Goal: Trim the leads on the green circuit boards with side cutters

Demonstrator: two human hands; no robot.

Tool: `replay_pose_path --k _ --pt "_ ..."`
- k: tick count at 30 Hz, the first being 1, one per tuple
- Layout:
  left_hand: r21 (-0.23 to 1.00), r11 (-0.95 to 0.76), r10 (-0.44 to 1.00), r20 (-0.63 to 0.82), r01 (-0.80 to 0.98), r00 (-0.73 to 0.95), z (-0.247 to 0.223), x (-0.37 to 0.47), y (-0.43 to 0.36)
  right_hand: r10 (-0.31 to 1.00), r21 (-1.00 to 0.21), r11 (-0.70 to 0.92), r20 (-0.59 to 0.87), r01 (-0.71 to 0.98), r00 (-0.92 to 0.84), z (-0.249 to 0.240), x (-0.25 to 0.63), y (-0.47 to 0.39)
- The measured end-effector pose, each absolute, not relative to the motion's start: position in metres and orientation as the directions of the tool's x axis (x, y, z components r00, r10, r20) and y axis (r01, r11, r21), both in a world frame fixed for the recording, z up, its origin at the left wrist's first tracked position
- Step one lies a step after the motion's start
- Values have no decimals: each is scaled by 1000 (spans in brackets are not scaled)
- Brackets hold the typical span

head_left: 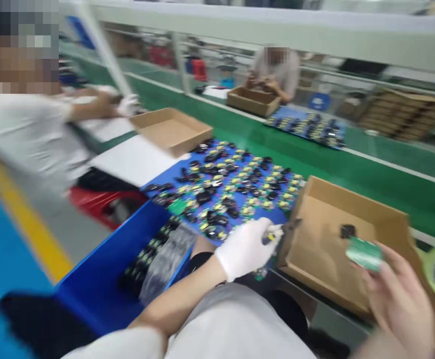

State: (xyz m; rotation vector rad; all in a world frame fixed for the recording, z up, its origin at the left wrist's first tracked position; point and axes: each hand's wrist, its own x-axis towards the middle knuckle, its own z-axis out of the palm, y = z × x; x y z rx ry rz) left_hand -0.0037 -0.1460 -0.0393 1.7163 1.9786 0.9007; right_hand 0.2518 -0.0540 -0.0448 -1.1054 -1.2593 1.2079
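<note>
My left hand (247,248), in a white glove, is closed around a small dark item with a yellow part (271,237); blur hides its exact kind. It is at the near edge of a blue mat (277,215) covered with several green circuit boards with yellow and black parts (235,187). Bare fingers of my right hand (400,294) pinch a green circuit board (364,253) above a cardboard tray (325,264). Inside that tray lies a small black part (348,231).
A blue bin (101,279) at my left holds more boards and a clear plastic bag (168,264). Another cardboard tray (172,129) stands behind the mat. A co-worker (26,134) sits at the left, another person (277,75) across the green bench. A lime-rimmed round object (432,269) is far right.
</note>
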Motion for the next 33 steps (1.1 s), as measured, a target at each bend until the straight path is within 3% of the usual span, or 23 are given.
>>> replay_pose_path --k 3,9,20,33 --pt "629 -37 970 208 777 -122 -36 -10 -131 1000 -990 20 17 -140 20 -53 259 -54" --pt "452 -177 958 282 874 48 -22 0 -93 999 -965 -35 -27 -261 -36 -57 255 -51" --pt "39 -299 943 163 953 289 -20 26 -54 981 -930 -111 -48 -349 -186 -56 254 -53" --pt "-59 -332 933 122 941 337 -26 22 -52 969 -933 -156 -81 -325 -233 -56 257 -54"
